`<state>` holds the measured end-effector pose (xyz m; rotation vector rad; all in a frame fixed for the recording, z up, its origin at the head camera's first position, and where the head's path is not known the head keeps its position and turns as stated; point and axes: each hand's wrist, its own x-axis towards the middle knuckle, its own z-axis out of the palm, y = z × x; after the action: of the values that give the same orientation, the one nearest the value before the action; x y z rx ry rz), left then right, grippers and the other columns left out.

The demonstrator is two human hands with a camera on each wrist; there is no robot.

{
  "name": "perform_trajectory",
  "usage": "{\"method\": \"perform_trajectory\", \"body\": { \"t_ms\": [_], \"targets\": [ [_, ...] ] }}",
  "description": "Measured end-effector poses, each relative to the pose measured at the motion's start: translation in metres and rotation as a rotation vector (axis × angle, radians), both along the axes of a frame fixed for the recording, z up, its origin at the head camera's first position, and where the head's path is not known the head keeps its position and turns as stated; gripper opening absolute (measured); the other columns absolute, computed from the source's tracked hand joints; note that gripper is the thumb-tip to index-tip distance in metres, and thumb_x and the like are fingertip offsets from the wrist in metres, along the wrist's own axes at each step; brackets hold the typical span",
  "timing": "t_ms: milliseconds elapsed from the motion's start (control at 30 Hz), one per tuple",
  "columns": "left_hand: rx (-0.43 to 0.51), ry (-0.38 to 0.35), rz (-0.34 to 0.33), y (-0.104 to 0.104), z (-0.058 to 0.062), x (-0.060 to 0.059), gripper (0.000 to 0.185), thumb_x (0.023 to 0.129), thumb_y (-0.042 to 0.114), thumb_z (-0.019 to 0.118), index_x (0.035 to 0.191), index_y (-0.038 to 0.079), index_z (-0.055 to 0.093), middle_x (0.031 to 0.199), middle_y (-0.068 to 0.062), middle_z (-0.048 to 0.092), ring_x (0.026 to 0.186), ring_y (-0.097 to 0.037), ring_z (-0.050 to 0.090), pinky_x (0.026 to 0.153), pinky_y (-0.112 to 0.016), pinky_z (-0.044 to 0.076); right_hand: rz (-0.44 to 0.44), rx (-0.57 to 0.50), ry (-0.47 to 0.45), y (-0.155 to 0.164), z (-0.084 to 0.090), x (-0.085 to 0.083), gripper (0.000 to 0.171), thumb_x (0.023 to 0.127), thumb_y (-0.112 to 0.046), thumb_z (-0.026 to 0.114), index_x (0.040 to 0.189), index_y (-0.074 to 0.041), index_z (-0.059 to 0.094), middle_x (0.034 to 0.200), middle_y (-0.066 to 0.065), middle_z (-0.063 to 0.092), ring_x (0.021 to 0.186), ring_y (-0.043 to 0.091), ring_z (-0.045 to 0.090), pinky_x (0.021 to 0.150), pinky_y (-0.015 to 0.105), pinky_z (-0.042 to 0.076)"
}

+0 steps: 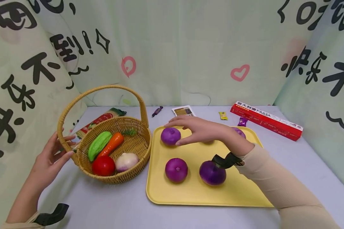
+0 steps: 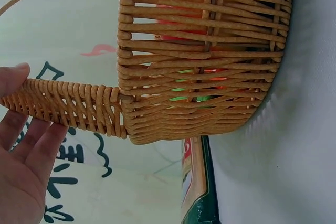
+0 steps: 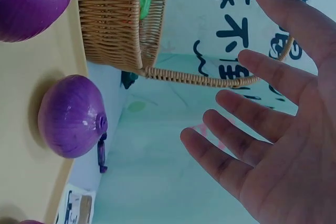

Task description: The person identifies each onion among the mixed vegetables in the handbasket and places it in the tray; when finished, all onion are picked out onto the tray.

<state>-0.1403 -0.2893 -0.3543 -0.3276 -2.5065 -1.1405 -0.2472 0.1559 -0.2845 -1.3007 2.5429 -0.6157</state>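
The person's right hand (image 1: pixel 202 129) hovers over the back of the yellow tray (image 1: pixel 195 194), fingers spread and straight, the tips just above the far-left purple onion (image 1: pixel 170 135) — the grip isn't closed on anything, and the right wrist view shows an open palm with that onion (image 3: pixel 71 123) a little apart from it. The left hand (image 1: pixel 50 159) rests flat-fingered against the base of the handle of the wicker basket (image 1: pixel 137 149), touching rather than wrapping it; the left wrist view shows straight fingers (image 2: pixel 26 135) lying along the woven handle.

Progress-wise, it looks like early days. Four purple onions sit on the tray — two in front (image 1: pixel 176 169) (image 1: pixel 212 172), one at the back left, one half hidden behind the right wrist (image 1: pixel 239 131). The basket already holds a green gourd (image 1: pixel 98 145), a carrot (image 1: pixel 111 143), a tomato (image 1: pixel 103 165) and one pale onion (image 1: pixel 126 161), but no purple one. So judging by the layout, none of the tray onions is picked up yet, and the back-left one seems to be first in line.

On the bench behind: a red pasta box (image 1: pixel 265 120) and a few small wrappers.
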Motion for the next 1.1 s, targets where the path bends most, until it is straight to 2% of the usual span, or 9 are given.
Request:
{"method": "perform_trajectory", "body": {
  "t_ms": [200,367,633,833,1100],
  "targets": [
    [0.002,-0.007,0.007,0.0,-0.001,0.001,0.08,0.088,0.0,0.06,0.151,0.026,0.018,0.123,0.034,0.044,0.109,0.017,0.046,0.082,0.004,0.037,0.025,-0.015,-0.014,-0.014,0.003,-0.005,0.06,0.084,-0.043,0.067,0.139,-0.027,0.047,0.144,0.001,0.042,0.136,0.019,0.036,0.107,0.042,0.038],
    [0.003,0.001,0.004,0.0,-0.001,0.0,0.081,0.088,-0.001,0.06,0.151,0.026,0.018,0.125,0.03,0.047,0.109,0.016,0.047,0.083,0.004,0.038,0.05,-0.024,0.0,-0.023,0.007,-0.009,0.06,0.085,-0.04,0.067,0.139,-0.024,0.046,0.143,0.002,0.044,0.132,0.019,0.04,0.102,0.043,0.043],
    [-0.008,-0.002,0.018,0.001,-0.001,0.0,0.081,0.088,0.0,0.06,0.151,0.027,0.017,0.124,0.033,0.045,0.108,0.017,0.046,0.083,0.004,0.037,0.08,-0.021,-0.008,-0.036,0.012,-0.016,0.058,0.087,-0.035,0.065,0.14,-0.022,0.045,0.144,0.004,0.042,0.132,0.02,0.042,0.1,0.037,0.046],
    [-0.003,0.012,0.017,0.001,-0.002,0.0,0.082,0.087,-0.002,0.06,0.151,0.027,0.018,0.123,0.033,0.045,0.108,0.019,0.046,0.083,0.004,0.037,0.111,-0.014,0.003,-0.048,0.014,-0.018,0.058,0.086,-0.038,0.066,0.139,-0.023,0.046,0.141,0.003,0.043,0.126,0.017,0.045,0.098,0.034,0.048],
    [-0.012,0.012,0.028,0.001,-0.002,0.0,0.082,0.087,0.0,0.061,0.151,0.028,0.018,0.123,0.033,0.046,0.107,0.016,0.047,0.083,0.004,0.037,0.141,-0.017,-0.028,-0.067,0.015,-0.024,0.058,0.087,-0.038,0.065,0.139,-0.024,0.046,0.143,0.001,0.043,0.132,0.015,0.04,0.101,0.034,0.046]
  ]
}}
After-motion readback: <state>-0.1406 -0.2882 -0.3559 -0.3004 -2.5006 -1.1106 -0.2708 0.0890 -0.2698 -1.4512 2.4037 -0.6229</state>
